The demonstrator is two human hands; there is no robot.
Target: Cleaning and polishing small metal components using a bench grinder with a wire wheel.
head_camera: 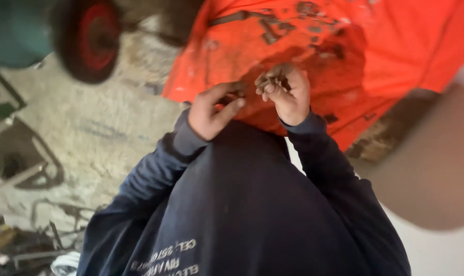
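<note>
Both hands up close together over an orange sheet (405,36) w/ rusty bits scattered on it. Left hand (211,110) curled round a small dark piece (233,94); right hand (287,94) pinches dark rusty bits (275,76), fingers bent. Red wheel (91,36) off to the left.

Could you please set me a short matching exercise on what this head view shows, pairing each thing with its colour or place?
Things:
1. Sheet
2. Wheel
3. Sleeves
4. Left hand

Descriptions:
A. Dark navy
B. Orange, with small rusty metal parts lying on it
C. Red hub inside a black tyre, top left
D. Raised close beside the right hand, in front of the orange surface

Pairs: 1-B, 2-C, 3-A, 4-D

Both hands pinch small dark pieces; what exactly these are is too blurred to tell.
</note>
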